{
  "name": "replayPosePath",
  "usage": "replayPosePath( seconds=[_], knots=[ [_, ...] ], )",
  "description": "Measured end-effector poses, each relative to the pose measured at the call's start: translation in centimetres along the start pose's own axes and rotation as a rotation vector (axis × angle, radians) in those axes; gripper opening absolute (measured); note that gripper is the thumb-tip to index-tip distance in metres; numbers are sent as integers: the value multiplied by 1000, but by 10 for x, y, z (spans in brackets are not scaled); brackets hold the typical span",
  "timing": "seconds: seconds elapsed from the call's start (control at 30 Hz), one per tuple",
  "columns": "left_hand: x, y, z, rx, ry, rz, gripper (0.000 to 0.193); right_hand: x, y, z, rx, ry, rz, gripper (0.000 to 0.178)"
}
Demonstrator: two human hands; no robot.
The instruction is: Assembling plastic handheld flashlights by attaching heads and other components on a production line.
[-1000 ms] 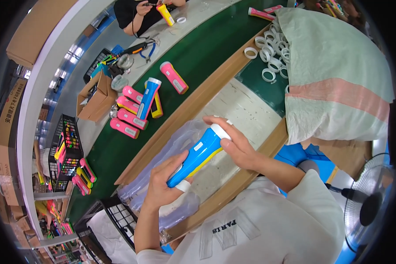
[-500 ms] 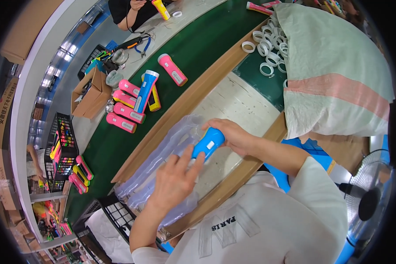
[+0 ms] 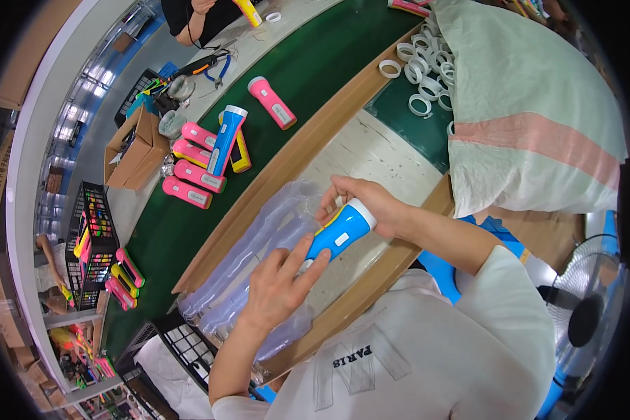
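Watching from far away, I judge that the torch [image 3: 341,234] is well advanced: its blue shell with the yellow side looks closed, and the white head is seated on the end. If something inside is not complete, I cannot tell. On the belt [image 3: 315,63], at ten o'clock from it, the second blue torch [image 3: 225,140] also has a white head; it lies over a yellow torch [image 3: 241,155], beside several pink torches [image 3: 187,192]. One single pink torch [image 3: 271,103] lies apart, at eleven o'clock. What is done or left on these, the view does not show me. At one o'clock many white rings [image 3: 390,76] lie loose, on no torch, against the sack [image 3: 539,91], so I think this supply is not used up.

As for my hands, the torch is between them, raised above the table [image 3: 371,150], its head pointing between one and two o'clock. The left hand [image 3: 274,285], at eight o'clock from the torch, is closed around the tail end, which its fingers partly cover. The right hand [image 3: 372,203] is at the head end, half curled, with its fingers behind the far side; whether they press on the torch, I cannot tell. Clear plastic [image 3: 241,252] lies at nine o'clock, near the left hand.
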State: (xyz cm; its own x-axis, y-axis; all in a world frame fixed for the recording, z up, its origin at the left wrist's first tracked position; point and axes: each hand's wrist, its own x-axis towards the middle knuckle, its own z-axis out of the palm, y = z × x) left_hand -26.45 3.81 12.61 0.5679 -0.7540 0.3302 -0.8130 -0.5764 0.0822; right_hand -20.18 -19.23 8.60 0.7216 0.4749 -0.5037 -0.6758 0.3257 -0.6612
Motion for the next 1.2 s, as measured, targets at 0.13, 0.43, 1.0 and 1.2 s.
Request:
replayPosePath(
  seconds=[0.13,0.43,1.0,1.2],
  knots=[
    [-17,2,-25,-1189,-13,-631,53,-36,4,10,-822,-207,-1036,43],
    [9,-3,-2,-155,45,-127,59,-27,-7,-1,-271,130,-229,46],
    [-4,19,-15,-894,176,-118,43,-84,-18,28,-824,-308,-1119,26],
    [3,14,-45,-852,-37,-289,49,-58,-18,27,-829,-240,-961,19]
  ],
)
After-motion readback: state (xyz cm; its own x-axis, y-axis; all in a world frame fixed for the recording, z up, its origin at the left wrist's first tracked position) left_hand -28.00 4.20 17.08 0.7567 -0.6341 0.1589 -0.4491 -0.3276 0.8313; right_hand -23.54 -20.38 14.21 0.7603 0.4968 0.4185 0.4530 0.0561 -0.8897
